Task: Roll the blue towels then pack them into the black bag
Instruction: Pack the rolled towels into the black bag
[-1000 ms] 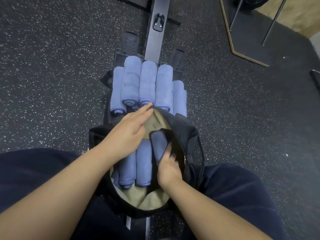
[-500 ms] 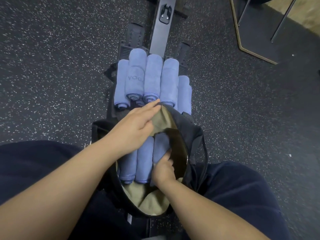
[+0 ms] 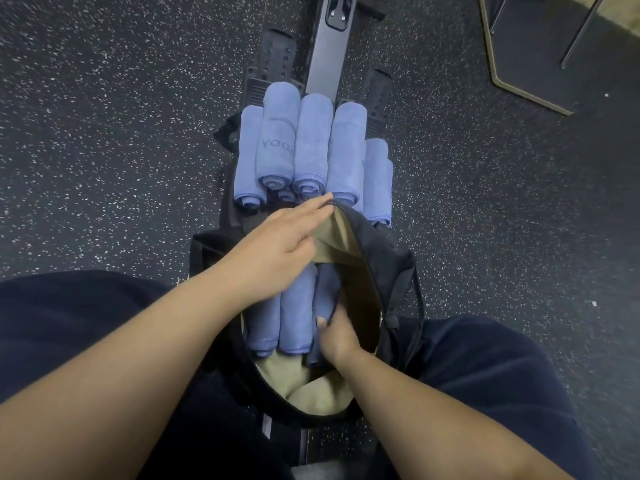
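The black bag (image 3: 388, 258) with a tan lining lies open between my knees. Three rolled blue towels lie side by side inside it: two lighter ones (image 3: 294, 317) and a darker one (image 3: 327, 289) at the right. My right hand (image 3: 337, 336) is inside the bag, gripping that right-hand rolled towel. My left hand (image 3: 277, 251) holds the bag's far rim, fingers stretched along the zip edge. Beyond the bag, several rolled blue towels (image 3: 311, 147) lie in a row on a rowing machine's footrests.
The rowing machine's grey rail (image 3: 329, 53) runs away from me over a black speckled rubber floor (image 3: 104, 150). A dark board with a pale edge (image 3: 526, 95) and thin metal legs lies at the top right. My dark trousers flank the bag.
My right hand has pushed the third rolled towel deeper into the bag, next to the other two. My left hand stays on the rim. The view shifted slightly.
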Motion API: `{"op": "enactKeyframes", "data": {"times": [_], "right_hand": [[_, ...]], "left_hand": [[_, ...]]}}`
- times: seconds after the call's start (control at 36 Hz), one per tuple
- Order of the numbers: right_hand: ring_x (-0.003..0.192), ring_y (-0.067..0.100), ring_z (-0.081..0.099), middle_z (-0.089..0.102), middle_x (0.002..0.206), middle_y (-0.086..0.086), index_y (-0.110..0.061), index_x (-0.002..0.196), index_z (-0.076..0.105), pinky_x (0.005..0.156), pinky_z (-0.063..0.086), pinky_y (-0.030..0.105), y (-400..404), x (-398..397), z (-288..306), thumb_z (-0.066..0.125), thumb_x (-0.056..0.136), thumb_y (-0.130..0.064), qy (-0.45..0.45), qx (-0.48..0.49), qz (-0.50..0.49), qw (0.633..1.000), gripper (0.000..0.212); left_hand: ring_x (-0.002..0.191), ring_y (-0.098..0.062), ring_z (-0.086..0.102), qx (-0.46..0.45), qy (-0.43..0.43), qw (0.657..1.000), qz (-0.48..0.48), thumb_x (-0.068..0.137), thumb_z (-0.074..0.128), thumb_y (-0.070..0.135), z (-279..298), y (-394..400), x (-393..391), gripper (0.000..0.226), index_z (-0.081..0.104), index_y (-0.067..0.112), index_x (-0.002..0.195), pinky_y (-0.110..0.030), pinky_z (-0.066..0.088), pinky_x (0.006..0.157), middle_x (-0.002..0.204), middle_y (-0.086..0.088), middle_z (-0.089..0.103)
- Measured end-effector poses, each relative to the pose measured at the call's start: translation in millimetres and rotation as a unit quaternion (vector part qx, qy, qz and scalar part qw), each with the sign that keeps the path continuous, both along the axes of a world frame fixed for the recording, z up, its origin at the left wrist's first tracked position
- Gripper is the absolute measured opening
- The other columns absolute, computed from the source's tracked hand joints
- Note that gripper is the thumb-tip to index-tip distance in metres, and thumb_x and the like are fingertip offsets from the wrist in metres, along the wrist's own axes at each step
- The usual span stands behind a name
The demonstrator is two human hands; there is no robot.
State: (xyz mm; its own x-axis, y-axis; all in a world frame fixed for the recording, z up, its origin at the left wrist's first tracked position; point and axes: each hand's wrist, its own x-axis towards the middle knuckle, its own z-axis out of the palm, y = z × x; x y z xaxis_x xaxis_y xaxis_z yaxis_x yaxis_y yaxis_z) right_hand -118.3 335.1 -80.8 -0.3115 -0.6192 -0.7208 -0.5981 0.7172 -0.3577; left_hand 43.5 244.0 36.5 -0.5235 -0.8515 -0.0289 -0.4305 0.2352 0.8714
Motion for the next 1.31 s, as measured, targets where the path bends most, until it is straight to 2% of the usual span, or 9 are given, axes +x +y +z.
{"op": "enactKeyframes", "data": {"times": [0.33,0.5,0.58,0.69,0.94,1.06,1.14,1.22,1.31], "right_hand": [[0.141,0.033,0.026,0.024,0.153,0.015,-0.018,0.152,-0.003,0.114,0.023,0.038,-7,8,2,0.052,0.095,-0.015,-0.068,0.005,0.067,0.995,0.079],[0.145,0.027,0.013,0.009,0.158,0.01,-0.016,0.151,-0.014,0.117,0.014,0.032,-1,10,3,0.054,0.094,-0.024,-0.074,0.0,0.083,0.994,0.089],[0.145,0.029,0.014,0.006,0.159,0.01,-0.022,0.153,-0.009,0.118,0.016,0.037,-4,15,5,0.049,0.095,-0.033,-0.026,-0.009,0.071,0.997,0.083],[0.145,0.033,0.004,-0.016,0.158,0.01,-0.035,0.151,-0.011,0.116,0.017,0.039,-8,25,13,0.043,0.096,-0.05,0.042,-0.036,0.218,0.974,0.078],[0.145,0.034,0.002,-0.031,0.154,0.008,-0.028,0.149,-0.019,0.115,0.014,0.038,-22,30,5,0.041,0.097,-0.05,0.09,0.055,0.285,0.953,0.083],[0.144,0.032,0.004,-0.023,0.157,0.009,-0.026,0.151,-0.014,0.115,0.017,0.04,-16,32,19,0.04,0.098,-0.047,0.101,-0.007,0.27,0.957,0.078],[0.143,0.027,0.015,0.007,0.157,0.012,-0.013,0.152,0.013,0.116,0.017,0.034,-6,32,38,0.043,0.099,-0.033,0.049,-0.147,0.228,0.961,0.064],[0.119,0.012,0.042,0.046,0.126,0.004,-0.005,0.127,0.048,0.106,0.031,0.024,4,31,63,0.042,0.092,-0.024,-0.026,-0.306,0.161,0.938,0.04],[0.098,0.004,0.047,0.05,0.105,-0.001,-0.006,0.107,0.057,0.09,0.035,0.009,2,29,87,0.039,0.086,-0.021,-0.037,-0.407,0.134,0.903,0.032]], "left_hand": [[0.136,0.001,0.021,0.012,0.003,1.0,0.001,0.081,0.031,0.017,-3,-3,2,0.065,0.037,0.014,0.145,0.0,0.005,0.105,0.145,0.021,0.02],[0.14,-0.008,0.025,0.014,0.008,1.0,0.002,0.081,0.032,0.016,-6,-3,4,0.064,0.039,0.014,0.144,-0.005,0.007,0.108,0.146,0.02,0.022],[0.139,-0.005,0.024,0.013,0.01,1.0,0.002,0.081,0.031,0.016,-4,-4,4,0.064,0.039,0.014,0.144,-0.003,0.007,0.108,0.145,0.019,0.022],[0.139,-0.003,0.023,0.015,0.012,1.0,0.006,0.081,0.031,0.016,-5,-4,5,0.064,0.039,0.013,0.144,-0.004,0.006,0.108,0.146,0.018,0.022],[0.142,-0.007,0.023,0.028,0.008,1.0,0.008,0.08,0.031,0.017,-7,-5,5,0.065,0.038,0.016,0.145,-0.006,0.007,0.109,0.147,0.02,0.021],[0.141,-0.007,0.023,0.017,0.008,1.0,0.004,0.08,0.031,0.016,-8,-6,5,0.065,0.038,0.013,0.145,-0.004,0.006,0.108,0.147,0.018,0.021],[0.138,-0.003,0.022,0.011,0.012,1.0,0.0,0.08,0.03,0.014,-8,-6,5,0.064,0.038,0.012,0.144,-0.002,0.005,0.107,0.146,0.016,0.021],[0.135,0.003,0.021,0.012,0.022,1.0,0.001,0.08,0.03,0.012,-9,-7,6,0.064,0.039,0.011,0.143,-0.001,0.005,0.105,0.145,0.018,0.023],[0.135,0.002,0.022,0.009,0.03,0.999,0.007,0.08,0.03,0.011,-11,-7,6,0.064,0.041,0.012,0.143,-0.002,0.006,0.107,0.145,0.017,0.025]]}}
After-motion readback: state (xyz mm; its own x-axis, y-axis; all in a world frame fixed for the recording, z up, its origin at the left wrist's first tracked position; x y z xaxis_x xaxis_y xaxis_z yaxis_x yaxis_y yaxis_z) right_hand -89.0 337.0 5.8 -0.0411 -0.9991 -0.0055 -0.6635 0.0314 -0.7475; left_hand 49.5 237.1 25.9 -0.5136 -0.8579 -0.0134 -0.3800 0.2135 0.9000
